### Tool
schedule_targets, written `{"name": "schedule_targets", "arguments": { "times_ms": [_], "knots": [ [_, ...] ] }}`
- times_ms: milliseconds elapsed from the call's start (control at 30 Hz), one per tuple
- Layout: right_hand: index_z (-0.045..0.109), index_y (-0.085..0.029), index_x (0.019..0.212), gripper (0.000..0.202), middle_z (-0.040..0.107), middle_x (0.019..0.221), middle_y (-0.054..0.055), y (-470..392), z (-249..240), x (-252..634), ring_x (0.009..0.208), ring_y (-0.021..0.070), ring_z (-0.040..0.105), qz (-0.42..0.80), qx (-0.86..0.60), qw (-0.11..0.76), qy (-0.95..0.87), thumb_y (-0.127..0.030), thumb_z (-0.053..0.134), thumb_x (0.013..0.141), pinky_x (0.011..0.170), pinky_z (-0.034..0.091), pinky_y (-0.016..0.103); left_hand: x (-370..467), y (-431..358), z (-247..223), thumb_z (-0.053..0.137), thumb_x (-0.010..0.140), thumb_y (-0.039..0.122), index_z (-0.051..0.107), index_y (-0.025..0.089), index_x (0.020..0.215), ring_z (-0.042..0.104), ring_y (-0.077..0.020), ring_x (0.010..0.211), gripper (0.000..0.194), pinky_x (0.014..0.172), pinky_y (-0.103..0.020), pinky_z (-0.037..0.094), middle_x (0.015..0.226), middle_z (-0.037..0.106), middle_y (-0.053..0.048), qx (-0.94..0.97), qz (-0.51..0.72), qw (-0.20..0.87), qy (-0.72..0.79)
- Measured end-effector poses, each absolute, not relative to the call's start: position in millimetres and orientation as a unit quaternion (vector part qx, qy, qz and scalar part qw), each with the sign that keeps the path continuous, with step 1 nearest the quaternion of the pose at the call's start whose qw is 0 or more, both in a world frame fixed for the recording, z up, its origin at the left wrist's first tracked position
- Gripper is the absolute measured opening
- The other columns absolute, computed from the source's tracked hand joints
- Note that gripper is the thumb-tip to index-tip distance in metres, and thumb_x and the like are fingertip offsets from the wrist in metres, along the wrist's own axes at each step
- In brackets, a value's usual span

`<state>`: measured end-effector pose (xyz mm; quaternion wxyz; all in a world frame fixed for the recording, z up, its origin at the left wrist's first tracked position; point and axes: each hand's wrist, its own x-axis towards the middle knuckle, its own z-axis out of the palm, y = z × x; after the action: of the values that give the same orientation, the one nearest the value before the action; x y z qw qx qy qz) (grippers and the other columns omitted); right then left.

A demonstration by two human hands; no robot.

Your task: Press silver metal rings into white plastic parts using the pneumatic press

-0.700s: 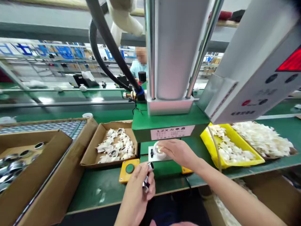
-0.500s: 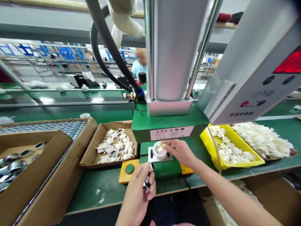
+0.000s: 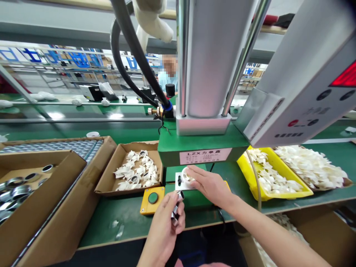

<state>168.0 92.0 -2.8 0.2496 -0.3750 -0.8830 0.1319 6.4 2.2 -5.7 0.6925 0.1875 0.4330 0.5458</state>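
Note:
My left hand (image 3: 164, 226) is low at the centre, closed around a stack of small shiny metal rings (image 3: 177, 208). My right hand (image 3: 208, 183) reaches under the green press head (image 3: 200, 146) and its fingertips rest on a white part (image 3: 185, 175) seated in the white fixture (image 3: 180, 181) on the press base. Whether the fingers still pinch that part is hard to tell. A yellow box with a green push button (image 3: 152, 199) lies just left of my left hand.
A cardboard tray of white parts (image 3: 136, 171) sits left of the press. Larger cardboard boxes with metal rings (image 3: 19, 187) fill the left. A yellow bin (image 3: 271, 174) and a pile of white parts (image 3: 311, 167) lie right. A grey control box (image 3: 303, 85) hangs upper right. Another person sits far behind.
My right hand lifted slightly to adjust the white part on the fixture, then pressed down over it again. My left hand kept holding the metal rings almost still.

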Motion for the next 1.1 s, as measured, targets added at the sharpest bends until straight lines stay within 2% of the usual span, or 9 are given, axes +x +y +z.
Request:
{"name": "schedule_targets", "arguments": {
  "times_ms": [133, 233, 300, 400, 567, 667, 767, 933, 1100],
  "knots": [
    [0.039, -0.031, 0.136, 0.043, 0.041, 0.142, -0.001, 83, -1, 172, 0.112, 0.0191, 0.055, 0.116, -0.403, 0.241, -0.875, -0.039, 0.042, 0.093, 0.091, 0.047, 0.032, 7, 0, -3, 0.059, 0.081, 0.045, 0.047, 0.019, 0.077, 0.034, -0.0043, 0.042, 0.029, 0.038, -0.018, 0.015, 0.057, 0.042, 0.006, 0.184, 0.547, 0.691, 0.435],
    [0.043, -0.028, 0.131, 0.041, 0.049, 0.133, 0.005, 65, 9, 176, 0.088, 0.0152, 0.061, 0.148, -0.428, 0.302, -0.839, -0.038, 0.046, 0.092, 0.080, 0.050, 0.029, 6, -4, -2, 0.060, 0.080, 0.047, 0.047, 0.019, 0.076, 0.032, -0.0039, 0.042, 0.031, 0.038, -0.018, 0.016, 0.056, 0.042, 0.006, 0.191, 0.540, 0.691, 0.441],
    [0.049, -0.029, 0.125, 0.038, 0.056, 0.121, 0.003, 49, 17, 176, 0.072, 0.0113, 0.059, 0.206, -0.408, 0.299, -0.838, -0.038, 0.052, 0.089, 0.074, 0.050, 0.026, 7, -6, -3, 0.060, 0.078, 0.049, 0.048, 0.018, 0.074, 0.032, -0.0036, 0.042, 0.034, 0.038, -0.018, 0.016, 0.055, 0.043, 0.006, 0.208, 0.524, 0.693, 0.450],
    [0.056, -0.030, 0.116, 0.031, 0.060, 0.105, 0.001, 28, 25, 174, 0.079, 0.0125, 0.059, 0.271, -0.372, 0.270, -0.846, -0.034, 0.058, 0.086, 0.074, 0.048, 0.025, 13, -9, -5, 0.058, 0.079, 0.050, 0.048, 0.017, 0.071, 0.031, -0.0032, 0.041, 0.035, 0.039, -0.019, 0.016, 0.053, 0.042, 0.006, 0.250, 0.499, 0.691, 0.459],
    [0.061, -0.023, 0.103, 0.018, 0.059, 0.101, 0.004, 26, 20, 170, 0.094, 0.0160, 0.056, 0.327, -0.378, 0.306, -0.810, -0.029, 0.055, 0.087, 0.083, 0.045, 0.029, 21, -10, -5, 0.057, 0.080, 0.050, 0.048, 0.017, 0.069, 0.030, -0.0036, 0.042, 0.036, 0.040, -0.019, 0.016, 0.053, 0.042, 0.005, 0.259, 0.486, 0.689, 0.470],
    [0.060, -0.021, 0.096, 0.020, 0.059, 0.078, 0.001, 41, 14, 164, 0.068, 0.0132, 0.056, 0.476, -0.408, 0.391, -0.674, -0.036, 0.057, 0.085, 0.060, 0.046, 0.025, 16, -10, -3, 0.058, 0.080, 0.049, 0.052, 0.017, 0.075, 0.032, -0.0044, 0.044, 0.033, 0.040, -0.020, 0.019, 0.057, 0.043, 0.005, 0.236, 0.516, 0.688, 0.453],
    [0.058, -0.017, 0.088, 0.026, 0.052, 0.058, -0.003, 58, 19, 152, 0.043, 0.0076, 0.044, 0.684, -0.375, 0.466, -0.417, -0.043, 0.058, 0.083, 0.039, 0.033, 0.019, 7, -10, -1, 0.059, 0.079, 0.048, 0.055, 0.017, 0.089, 0.033, -0.0053, 0.045, 0.033, 0.040, -0.020, 0.021, 0.058, 0.044, 0.005, 0.214, 0.536, 0.683, 0.449],
    [0.060, -0.014, 0.084, 0.016, 0.061, 0.084, 0.003, 76, 42, 133, 0.052, 0.0045, 0.047, 0.822, -0.265, 0.467, -0.192, -0.026, 0.068, 0.077, 0.036, 0.031, 0.014, -1, -11, -1, 0.063, 0.075, 0.050, 0.056, 0.017, 0.088, 0.033, -0.0060, 0.042, 0.035, 0.038, -0.020, 0.021, 0.054, 0.043, 0.005, 0.199, 0.538, 0.676, 0.463],
    [0.060, -0.014, 0.081, 0.009, 0.058, 0.077, 0.000, 81, 48, 118, 0.051, 0.0025, 0.042, 0.854, -0.197, 0.464, -0.131, -0.018, 0.067, 0.076, 0.038, 0.033, 0.011, -1, -14, 2, 0.063, 0.076, 0.047, 0.056, 0.017, 0.090, 0.034, -0.0064, 0.043, 0.033, 0.038, -0.020, 0.022, 0.056, 0.045, 0.005, 0.186, 0.545, 0.668, 0.471]
  ]
}}
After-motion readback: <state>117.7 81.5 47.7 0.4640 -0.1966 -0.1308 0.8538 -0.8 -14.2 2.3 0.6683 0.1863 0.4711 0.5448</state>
